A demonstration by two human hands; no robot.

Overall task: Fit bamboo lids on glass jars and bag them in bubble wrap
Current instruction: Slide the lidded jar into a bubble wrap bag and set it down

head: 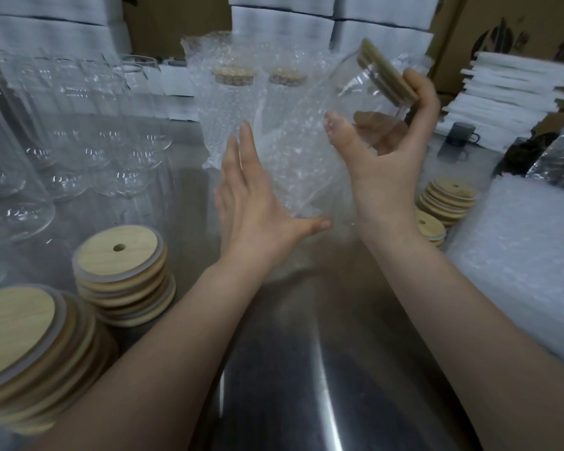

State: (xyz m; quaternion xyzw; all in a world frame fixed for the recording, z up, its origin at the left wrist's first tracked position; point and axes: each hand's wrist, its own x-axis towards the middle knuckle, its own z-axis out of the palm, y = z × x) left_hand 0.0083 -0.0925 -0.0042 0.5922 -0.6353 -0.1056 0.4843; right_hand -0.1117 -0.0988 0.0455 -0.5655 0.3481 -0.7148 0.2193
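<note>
Bagging step. Right hand [385,157] grip clasps the lidded jar [355,89], tilted. Left hand [251,203] lies flat-fingered, supporting the bubble bag [284,170]. Next, likely: slide jar down inside.

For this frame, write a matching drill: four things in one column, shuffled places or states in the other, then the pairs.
1 clear glass jar with round bamboo lid
2 clear bubble wrap bag
3 empty lidless glass jars
4 dark grey mug

A at far right
B held in the right hand
C grouped at left
D resting against the left hand

Pairs: 1-B, 2-D, 3-C, 4-A
</note>
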